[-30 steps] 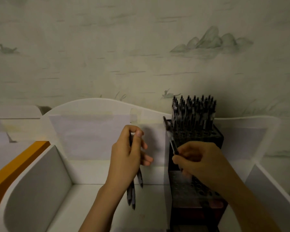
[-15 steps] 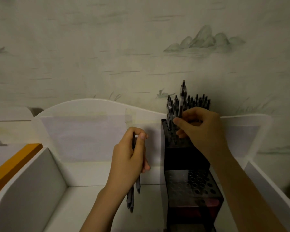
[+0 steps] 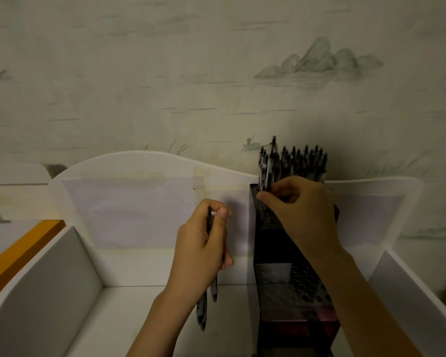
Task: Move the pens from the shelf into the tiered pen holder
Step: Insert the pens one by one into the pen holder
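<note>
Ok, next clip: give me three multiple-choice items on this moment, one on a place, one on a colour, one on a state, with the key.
1. Where do the pens stand in the tiered pen holder?
A. top tier
B. lower tier
C. none stand

2. What colour is the strip at far left?
A. blue
B. orange
C. green

3. What is the left hand doing?
A. resting open
B. pressing the wall
C. gripping spare pens

Key: A, the pens rise from the top tier while the lower holes look empty; B, the strip is orange; C, pens hang below the curled fingers.
</note>
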`<action>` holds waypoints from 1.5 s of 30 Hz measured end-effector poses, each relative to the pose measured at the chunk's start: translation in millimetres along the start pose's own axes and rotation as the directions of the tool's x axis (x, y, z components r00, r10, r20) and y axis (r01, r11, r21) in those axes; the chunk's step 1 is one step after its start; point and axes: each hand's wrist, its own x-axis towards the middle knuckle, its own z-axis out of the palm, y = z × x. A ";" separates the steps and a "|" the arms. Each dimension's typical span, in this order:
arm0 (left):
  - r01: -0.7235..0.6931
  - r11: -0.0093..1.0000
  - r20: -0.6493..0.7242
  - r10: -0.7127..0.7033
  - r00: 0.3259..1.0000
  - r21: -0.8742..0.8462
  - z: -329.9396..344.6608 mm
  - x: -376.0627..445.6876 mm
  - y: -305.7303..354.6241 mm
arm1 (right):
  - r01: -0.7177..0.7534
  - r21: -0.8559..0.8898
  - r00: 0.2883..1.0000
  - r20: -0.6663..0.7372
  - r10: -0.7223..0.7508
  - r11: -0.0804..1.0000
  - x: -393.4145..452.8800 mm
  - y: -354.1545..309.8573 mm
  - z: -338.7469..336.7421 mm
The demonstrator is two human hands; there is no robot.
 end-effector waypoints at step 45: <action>0.028 0.999 0.002 -0.028 1.000 -0.021 4.8 -5.1 -6.5 | 0.007 -0.130 0.996 0.084 0.004 0.991 0.2 -8.9 -6.4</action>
